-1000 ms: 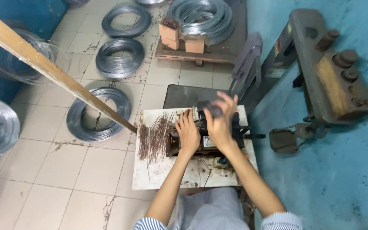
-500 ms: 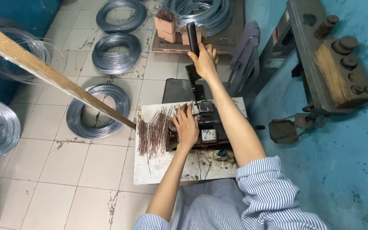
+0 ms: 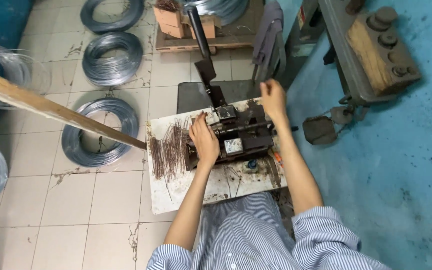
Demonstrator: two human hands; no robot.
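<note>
A small dark metal lever press (image 3: pixel 241 135) stands on a stained white board (image 3: pixel 176 195) in front of me. Its long black lever (image 3: pixel 199 35) is raised and points away from me. My left hand (image 3: pixel 204 141) lies on the press's left end, fingertips at its top edge, right beside a pile of short rusty wire pieces (image 3: pixel 168 150). Whether it pinches a wire is hidden. My right hand (image 3: pixel 273 97) hovers at the far right corner of the press, fingers curled, with nothing visible in it.
Several coils of grey wire (image 3: pixel 112 59) lie on the tiled floor to the left. A long wooden bar (image 3: pixel 51 107) slants in from the left. A wooden pallet with boxes (image 3: pixel 201 30) stands behind the press. A heavy grey machine (image 3: pixel 376 50) stands at right on the blue floor.
My right hand pushed the lever up and away, let go of it, and came back to the press's right corner. My left hand stayed on the left end.
</note>
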